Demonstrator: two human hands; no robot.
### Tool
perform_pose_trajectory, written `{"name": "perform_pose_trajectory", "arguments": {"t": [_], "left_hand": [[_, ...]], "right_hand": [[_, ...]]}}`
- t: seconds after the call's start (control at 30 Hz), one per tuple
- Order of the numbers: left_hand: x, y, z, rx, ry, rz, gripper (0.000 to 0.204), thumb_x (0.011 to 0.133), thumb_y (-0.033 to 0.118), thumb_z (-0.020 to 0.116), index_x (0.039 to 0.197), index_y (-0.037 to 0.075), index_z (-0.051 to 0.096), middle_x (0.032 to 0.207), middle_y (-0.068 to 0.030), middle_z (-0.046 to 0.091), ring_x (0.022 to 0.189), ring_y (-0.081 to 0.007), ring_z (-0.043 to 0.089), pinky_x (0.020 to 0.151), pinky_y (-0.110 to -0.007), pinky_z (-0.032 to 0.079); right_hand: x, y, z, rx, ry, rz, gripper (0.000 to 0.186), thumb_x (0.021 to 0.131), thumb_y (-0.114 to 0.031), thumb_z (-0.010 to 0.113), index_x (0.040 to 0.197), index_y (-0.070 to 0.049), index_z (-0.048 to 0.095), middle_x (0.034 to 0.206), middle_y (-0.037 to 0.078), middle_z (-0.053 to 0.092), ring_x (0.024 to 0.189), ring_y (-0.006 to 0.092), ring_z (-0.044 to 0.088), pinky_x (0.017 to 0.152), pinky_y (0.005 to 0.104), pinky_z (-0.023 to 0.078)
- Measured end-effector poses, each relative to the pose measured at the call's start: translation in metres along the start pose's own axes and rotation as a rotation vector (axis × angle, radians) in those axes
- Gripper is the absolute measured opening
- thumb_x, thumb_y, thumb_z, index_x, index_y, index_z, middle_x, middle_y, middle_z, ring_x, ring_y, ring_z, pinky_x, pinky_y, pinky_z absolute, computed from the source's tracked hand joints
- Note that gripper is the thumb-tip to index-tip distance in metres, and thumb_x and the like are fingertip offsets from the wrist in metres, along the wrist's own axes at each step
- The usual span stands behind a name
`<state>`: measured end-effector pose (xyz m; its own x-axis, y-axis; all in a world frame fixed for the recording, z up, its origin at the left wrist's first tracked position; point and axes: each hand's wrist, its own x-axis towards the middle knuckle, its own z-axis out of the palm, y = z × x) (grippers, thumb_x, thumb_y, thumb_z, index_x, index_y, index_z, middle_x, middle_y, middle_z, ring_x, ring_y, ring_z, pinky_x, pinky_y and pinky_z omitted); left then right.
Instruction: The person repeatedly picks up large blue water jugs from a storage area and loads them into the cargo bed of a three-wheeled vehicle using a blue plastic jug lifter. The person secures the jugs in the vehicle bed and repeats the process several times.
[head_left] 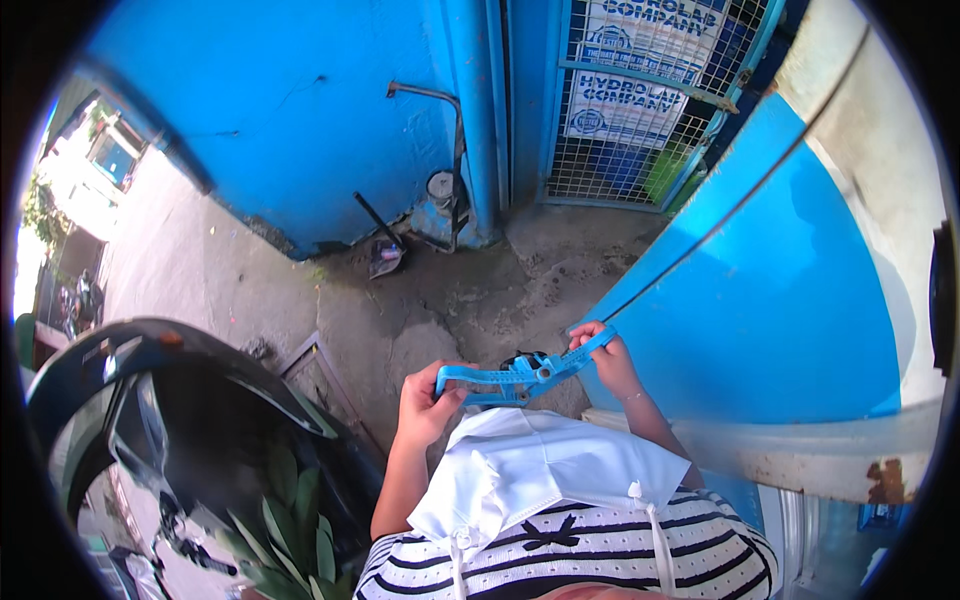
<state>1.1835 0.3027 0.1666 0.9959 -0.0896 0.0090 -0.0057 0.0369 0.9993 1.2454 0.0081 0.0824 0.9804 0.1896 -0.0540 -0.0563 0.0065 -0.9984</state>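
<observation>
I hold a blue plastic tool [520,372] with two long flat arms joined at a pivot, stretched between both hands at waist height. My left hand [425,405] grips the end with the paired arms. My right hand [605,355] pinches the other end, close to the blue wall [790,300]. A white face mask [540,475] hangs below my chin over a black-and-white striped top, hiding part of my forearms.
A dark motorcycle [170,410] stands at the lower left, with green leaves [290,520] beside it. Ahead lie a cracked concrete floor [470,290], a dustpan [385,255], a blue drainpipe [475,120] and a blue mesh gate [650,100]. A rusty ledge [820,455] runs at the right.
</observation>
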Motion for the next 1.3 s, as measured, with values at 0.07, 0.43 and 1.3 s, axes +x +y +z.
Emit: {"name": "perform_pose_trajectory", "arguments": {"t": [0.07, 0.43, 1.3], "left_hand": [[0.056, 0.002, -0.023, -0.062, -0.069, 0.007, 0.012, 0.076, -0.002, 0.059, 0.087, 0.000, 0.065, 0.066, 0.0057, 0.048, 0.061, -0.0038, 0.040, 0.054, -0.021, 0.031], [0.350, -0.003, -0.009, 0.016, -0.352, 0.187, 0.014, 0.078, 0.001, 0.060, 0.085, 0.001, 0.071, 0.060, -0.0001, 0.057, 0.051, -0.0052, 0.044, 0.048, -0.023, 0.033], [0.901, -0.036, 0.421, 0.145, -1.651, -0.450, 0.061, 0.083, -0.002, 0.054, 0.139, 0.003, 0.030, 0.099, -0.0097, 0.059, 0.096, -0.0185, 0.058, 0.089, -0.034, 0.045]], "right_hand": [[0.048, -0.009, 0.007, -0.011, 0.061, -0.033, 0.015, 0.097, -0.011, 0.048, 0.099, -0.001, 0.059, 0.086, 0.005, 0.061, 0.078, 0.0118, 0.060, 0.073, 0.0265, 0.048], [0.399, -0.061, -0.055, 0.387, 0.105, -0.270, 0.016, 0.092, -0.012, 0.056, 0.102, 0.001, 0.056, 0.072, 0.001, 0.050, 0.062, 0.0073, 0.046, 0.058, 0.0223, 0.040], [0.421, -0.066, -0.411, 0.679, 1.488, -0.230, 0.032, 0.081, -0.007, 0.060, 0.113, -0.002, 0.056, 0.083, 0.009, 0.062, 0.065, 0.0161, 0.057, 0.061, 0.0297, 0.048]]}}
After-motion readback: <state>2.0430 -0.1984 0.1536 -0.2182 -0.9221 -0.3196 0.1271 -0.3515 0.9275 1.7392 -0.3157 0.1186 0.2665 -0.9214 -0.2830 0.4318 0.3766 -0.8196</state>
